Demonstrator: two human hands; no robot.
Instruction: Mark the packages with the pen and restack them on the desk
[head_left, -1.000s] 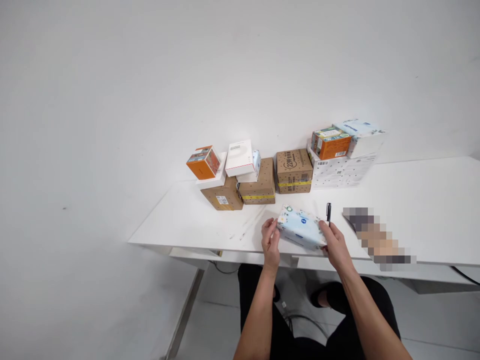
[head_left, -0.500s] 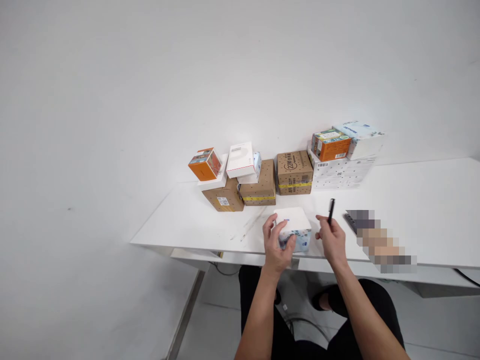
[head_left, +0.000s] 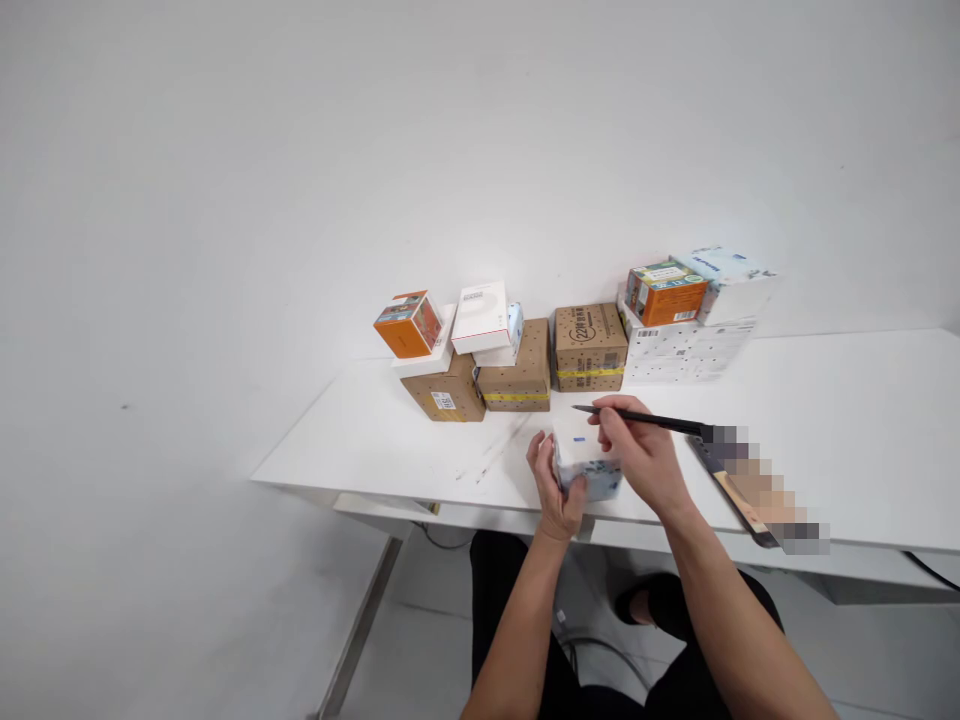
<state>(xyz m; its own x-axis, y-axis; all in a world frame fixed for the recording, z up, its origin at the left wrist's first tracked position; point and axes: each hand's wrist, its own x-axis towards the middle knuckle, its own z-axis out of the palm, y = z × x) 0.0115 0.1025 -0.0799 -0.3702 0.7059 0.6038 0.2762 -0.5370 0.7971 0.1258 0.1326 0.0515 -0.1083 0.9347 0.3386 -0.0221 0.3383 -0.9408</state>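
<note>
Near the front edge of the white table, my left hand [head_left: 556,488] grips the left and front sides of a small white box with a blue floral print [head_left: 589,482]. A small blue mark shows on the box's pale top. My right hand [head_left: 645,452] holds a black pen [head_left: 660,418] above the right part of the box. The pen lies nearly level, its tip pointing left over the top; whether it touches the box I cannot tell.
Along the wall stand brown cartons [head_left: 589,345], with white boxes [head_left: 481,315] and an orange box [head_left: 409,325] stacked at left. A large white carton [head_left: 686,352] bears another orange box [head_left: 667,292] and a floral box [head_left: 727,280]. A partly blurred phone [head_left: 739,490] lies at right.
My right hand has moved left to the box, and the pen has swung from upright to nearly level. My left fingers have slid off the box's top to its side.
</note>
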